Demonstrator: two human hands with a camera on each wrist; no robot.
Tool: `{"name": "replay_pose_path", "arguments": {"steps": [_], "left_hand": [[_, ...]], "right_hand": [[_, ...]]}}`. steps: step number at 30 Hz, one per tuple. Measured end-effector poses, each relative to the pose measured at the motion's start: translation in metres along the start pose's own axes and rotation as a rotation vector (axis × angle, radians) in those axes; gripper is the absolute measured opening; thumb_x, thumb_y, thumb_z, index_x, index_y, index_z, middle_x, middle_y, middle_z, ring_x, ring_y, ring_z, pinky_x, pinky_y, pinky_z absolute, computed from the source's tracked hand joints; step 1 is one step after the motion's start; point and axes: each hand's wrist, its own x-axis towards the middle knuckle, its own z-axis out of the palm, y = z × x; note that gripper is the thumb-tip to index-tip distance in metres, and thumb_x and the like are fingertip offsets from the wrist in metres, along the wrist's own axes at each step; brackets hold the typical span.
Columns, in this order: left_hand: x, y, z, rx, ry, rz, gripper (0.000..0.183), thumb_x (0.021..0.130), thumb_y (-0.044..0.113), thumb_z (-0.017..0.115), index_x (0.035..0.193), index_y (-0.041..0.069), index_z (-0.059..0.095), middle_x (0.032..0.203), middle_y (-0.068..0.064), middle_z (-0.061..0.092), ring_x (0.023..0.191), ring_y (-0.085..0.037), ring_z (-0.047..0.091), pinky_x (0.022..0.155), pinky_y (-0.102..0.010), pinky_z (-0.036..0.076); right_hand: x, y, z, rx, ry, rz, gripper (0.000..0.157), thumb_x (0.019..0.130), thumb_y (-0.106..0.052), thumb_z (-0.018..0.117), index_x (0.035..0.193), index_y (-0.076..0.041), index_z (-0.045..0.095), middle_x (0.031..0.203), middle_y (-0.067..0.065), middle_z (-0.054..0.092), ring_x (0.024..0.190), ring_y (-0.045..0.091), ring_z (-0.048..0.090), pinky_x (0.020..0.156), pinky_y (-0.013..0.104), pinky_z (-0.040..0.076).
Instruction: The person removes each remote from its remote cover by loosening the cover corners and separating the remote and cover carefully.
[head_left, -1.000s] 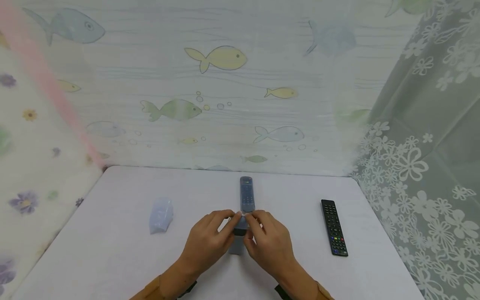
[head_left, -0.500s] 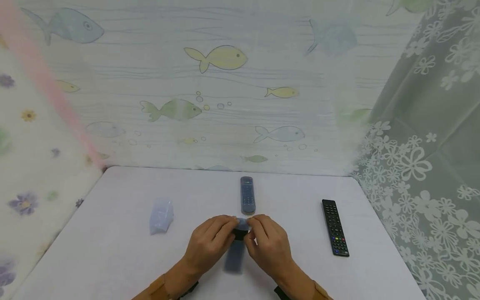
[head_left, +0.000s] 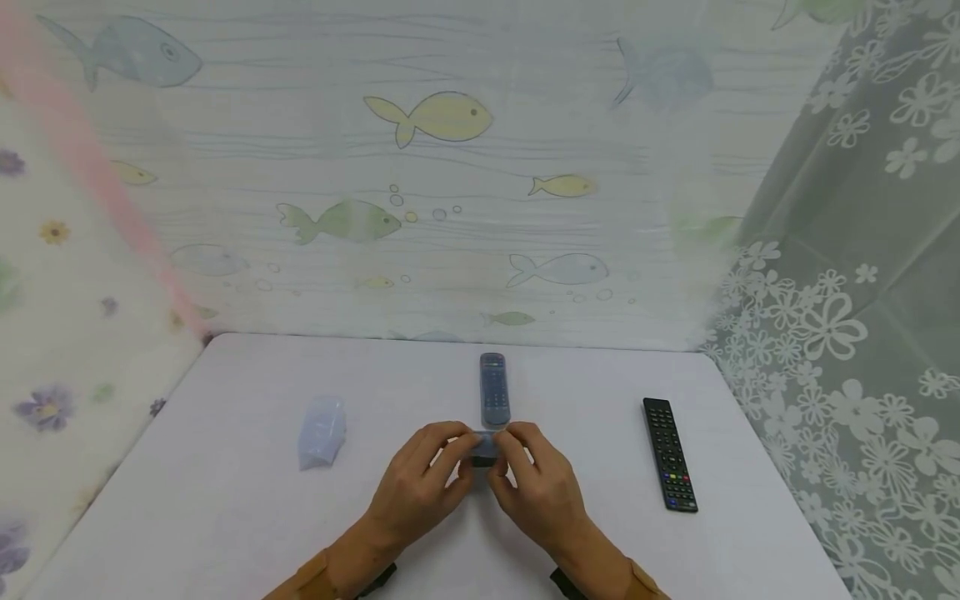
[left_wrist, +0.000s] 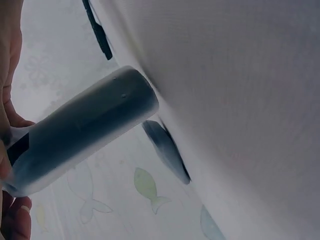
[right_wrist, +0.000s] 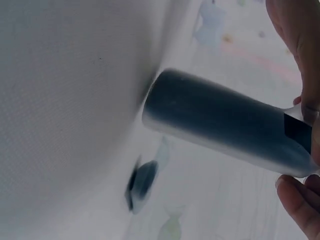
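Observation:
A remote control in a translucent bluish cover [head_left: 486, 447] is held between both hands, just in front of the table's middle. My left hand [head_left: 422, 477] pinches one side of its upper end, thumb and forefinger bent. On the other side my right hand [head_left: 542, 485] pinches the same end. In the left wrist view the covered remote [left_wrist: 90, 125] slants with its free end close over the table; a dark patch shows by the fingers. The right wrist view shows the long smooth back of the covered remote [right_wrist: 220, 120].
Beyond the hands lies another remote in a bluish cover [head_left: 495, 390]. A black remote [head_left: 670, 455] lies at the right. A crumpled pale blue plastic pouch [head_left: 322, 433] rests at the left. The white table [head_left: 187, 467] meets a fish-print curtain [head_left: 450, 242] at the back.
The lower end of the held remote swung toward me half a second ago and now points downward, hidden behind the hands. Both hands keep their pinch, moving only slightly.

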Motion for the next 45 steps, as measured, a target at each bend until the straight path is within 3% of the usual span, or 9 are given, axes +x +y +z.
{"name": "replay_pose_path", "arguments": {"steps": [6,12,20,26,29,33,35,39,45], "left_hand": [[-0.002,0.003,-0.002,-0.053,-0.071,-0.031,0.03,0.101,0.022,0.071,0.121,0.001,0.07,0.117,-0.011,0.067,0.092,-0.02,0.068,0.078,-0.028,0.058],[-0.001,0.008,-0.011,-0.098,-0.134,-0.086,0.023,0.103,0.018,0.071,0.121,0.004,0.073,0.118,-0.008,0.07,0.097,-0.02,0.071,0.082,-0.026,0.059],[0.002,0.017,-0.019,0.007,-0.06,0.133,0.025,0.104,0.008,0.057,0.116,0.001,0.077,0.112,-0.011,0.075,0.083,-0.018,0.075,0.072,-0.024,0.061],[0.001,0.025,-0.021,0.0,-0.069,0.14,0.026,0.103,0.008,0.055,0.116,0.002,0.077,0.114,-0.009,0.075,0.083,-0.017,0.074,0.072,-0.023,0.06],[-0.002,0.026,-0.022,-0.053,-0.11,0.058,0.025,0.102,0.009,0.057,0.115,0.004,0.077,0.111,-0.007,0.075,0.085,-0.015,0.075,0.074,-0.022,0.061],[-0.009,0.026,-0.021,-0.165,-0.208,-0.151,0.021,0.092,0.006,0.072,0.113,0.008,0.076,0.107,-0.001,0.076,0.086,-0.011,0.075,0.075,-0.017,0.059],[-0.014,0.024,-0.018,-0.221,-0.246,-0.253,0.028,0.087,0.003,0.08,0.113,0.008,0.074,0.107,0.0,0.076,0.085,-0.01,0.075,0.072,-0.016,0.058],[-0.024,0.016,-0.007,-0.304,-0.276,-0.395,0.035,0.083,-0.002,0.084,0.114,0.009,0.073,0.106,-0.001,0.078,0.08,-0.007,0.074,0.066,-0.017,0.057],[-0.032,0.003,0.01,-0.353,-0.352,-0.554,0.023,0.088,0.003,0.082,0.109,0.011,0.076,0.101,0.002,0.079,0.076,-0.001,0.071,0.064,-0.02,0.057]], "right_hand": [[-0.002,-0.003,-0.005,0.063,-0.028,0.032,0.02,0.091,-0.005,0.054,0.101,0.003,0.069,0.103,0.015,0.063,0.076,0.02,0.07,0.065,0.023,0.06],[-0.003,-0.006,-0.01,0.039,-0.075,0.021,0.021,0.091,-0.006,0.056,0.104,0.003,0.07,0.106,0.016,0.068,0.081,0.023,0.073,0.069,0.026,0.061],[-0.007,-0.015,-0.025,-0.005,-0.134,0.0,0.023,0.091,-0.005,0.052,0.102,0.001,0.071,0.099,0.011,0.07,0.082,0.021,0.072,0.07,0.026,0.061],[-0.013,-0.022,-0.033,-0.002,-0.103,-0.001,0.028,0.093,-0.007,0.047,0.102,0.002,0.071,0.098,0.01,0.071,0.081,0.021,0.072,0.069,0.026,0.061],[-0.016,-0.022,-0.033,0.076,-0.128,0.043,0.025,0.092,-0.005,0.052,0.106,0.002,0.071,0.098,0.008,0.071,0.08,0.017,0.072,0.07,0.022,0.06],[-0.021,-0.02,-0.032,0.256,-0.213,0.195,0.026,0.086,0.002,0.064,0.111,-0.001,0.069,0.099,0.003,0.072,0.076,0.009,0.068,0.066,0.015,0.056],[-0.025,-0.018,-0.029,0.319,-0.253,0.29,0.032,0.082,0.006,0.069,0.112,-0.003,0.069,0.1,0.002,0.073,0.075,0.006,0.066,0.063,0.014,0.055],[-0.032,-0.008,-0.019,0.368,-0.292,0.404,0.035,0.081,0.01,0.075,0.114,-0.003,0.07,0.099,0.002,0.075,0.073,0.005,0.067,0.061,0.018,0.056],[-0.039,0.006,-0.002,0.426,-0.378,0.545,0.032,0.083,0.01,0.074,0.113,0.001,0.072,0.093,0.003,0.076,0.071,0.008,0.069,0.061,0.026,0.06]]}}
